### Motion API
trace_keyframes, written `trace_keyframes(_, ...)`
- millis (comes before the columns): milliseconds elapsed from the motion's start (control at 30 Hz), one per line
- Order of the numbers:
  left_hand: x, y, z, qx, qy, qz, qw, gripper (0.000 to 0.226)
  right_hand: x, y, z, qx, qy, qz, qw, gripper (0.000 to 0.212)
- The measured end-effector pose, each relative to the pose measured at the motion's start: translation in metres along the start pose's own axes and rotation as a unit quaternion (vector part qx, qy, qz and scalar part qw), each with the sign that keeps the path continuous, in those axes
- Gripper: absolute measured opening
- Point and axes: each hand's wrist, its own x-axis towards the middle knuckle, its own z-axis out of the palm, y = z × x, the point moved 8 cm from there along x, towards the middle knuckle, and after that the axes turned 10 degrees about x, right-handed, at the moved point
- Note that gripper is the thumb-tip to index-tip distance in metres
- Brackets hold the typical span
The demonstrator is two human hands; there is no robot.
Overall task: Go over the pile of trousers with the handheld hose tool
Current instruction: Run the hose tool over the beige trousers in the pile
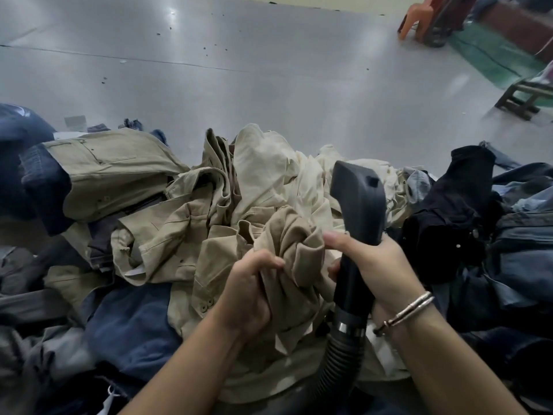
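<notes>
Under right hand (378, 265): hose tool (359, 205) (nozzle unseen)

A garment workshop or clothing factory floor: a large heap of trousers (215, 211) in khaki, cream, navy and black denim spreads across the foreground from 9 to 3 o'clock. Beyond it, toward 12 o'clock, lies a broad polished grey floor (239, 55) flecked with dark scraps. At 1 o'clock stands an orange plastic chair (417, 18); at 2 o'clock, a low wooden stool (522, 98) beside a green-painted floor strip (490, 58).
</notes>
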Motion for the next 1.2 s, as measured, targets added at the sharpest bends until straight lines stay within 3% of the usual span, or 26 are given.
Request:
trace_keyframes(67, -0.001, -0.002, 0.006, 0.058, 0.001, 0.003, 0.998, 0.052, 0.003, 0.010, 0.002, -0.012, -0.003, 0.016, 1.000, 0.027)
trace_keyframes(133, 0.001, -0.001, 0.000, 0.108, 0.057, 0.008, 0.992, 0.050, 0.005, 0.016, 0.004, -0.017, -0.011, 0.022, 1.000, 0.012)
trace_keyframes(333, 0.002, 0.009, -0.020, 0.050, 0.162, 0.020, 0.985, 0.039, 0.002, -0.003, 0.000, 0.044, -0.048, -0.019, 0.998, 0.019)
trace_keyframes(533, -0.003, -0.008, -0.003, -0.017, 0.071, -0.090, 0.993, 0.060, 0.007, -0.005, -0.007, 0.055, -0.014, -0.029, 0.998, 0.012)
trace_keyframes(700, -0.004, -0.008, 0.009, -0.090, -0.039, -0.075, 0.992, 0.059, 0.005, 0.008, 0.005, 0.069, -0.047, -0.009, 0.996, 0.021)
trace_keyframes(800, -0.003, -0.005, 0.003, -0.081, -0.046, -0.047, 0.995, 0.057, -0.004, 0.013, 0.018, 0.014, -0.098, 0.000, 0.995, 0.021)
trace_keyframes(967, 0.004, 0.018, -0.025, -0.053, 0.051, 0.041, 0.996, 0.037, -0.018, -0.011, 0.015, 0.002, -0.151, -0.010, 0.988, 0.027)
trace_keyframes(1067, 0.008, 0.030, -0.042, -0.025, 0.135, 0.059, 0.989, 0.041, -0.037, -0.021, 0.020, -0.062, -0.241, 0.003, 0.969, 0.030)
trace_keyframes(1200, 0.009, 0.032, -0.042, 0.048, 0.159, 0.056, 0.985, 0.055, -0.055, -0.002, 0.031, -0.099, -0.326, 0.095, 0.935, 0.015)
